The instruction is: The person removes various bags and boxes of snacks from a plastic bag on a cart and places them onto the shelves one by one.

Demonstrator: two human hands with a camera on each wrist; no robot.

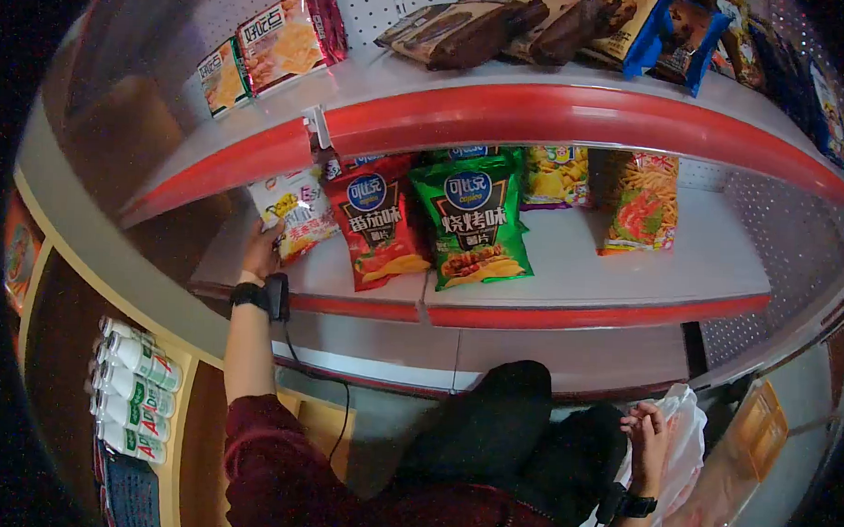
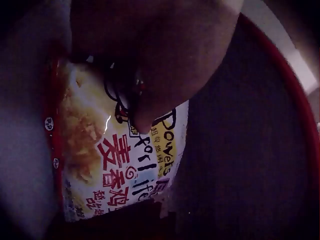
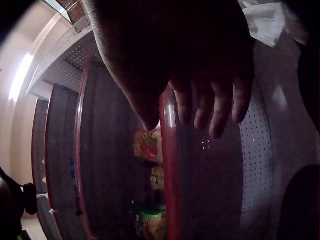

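At the left end of the lower shelf, my left hand (image 1: 263,250) grips the edge of a white snack bag (image 1: 298,213). The left wrist view shows the thumb across the printed front of this snack bag (image 2: 135,165), which has a red edge strip; the other fingers are mostly hidden. Just right of it a red chip bag (image 1: 379,227) leans upright, then a green chip bag (image 1: 473,223). My right hand (image 1: 650,439) hangs loosely curled beside my knee, holding nothing, in front of a white plastic bag (image 1: 686,421). Its fingers (image 3: 216,107) dangle apart in the right wrist view.
The lower shelf (image 1: 580,269) also bears a shrimp-print snack bag (image 1: 642,204) and a yellow bag (image 1: 557,175). Above it juts the upper shelf's red edge (image 1: 539,114), with biscuits (image 1: 286,36) and other packs. White bottles (image 1: 139,384) stand on a side shelf at left.
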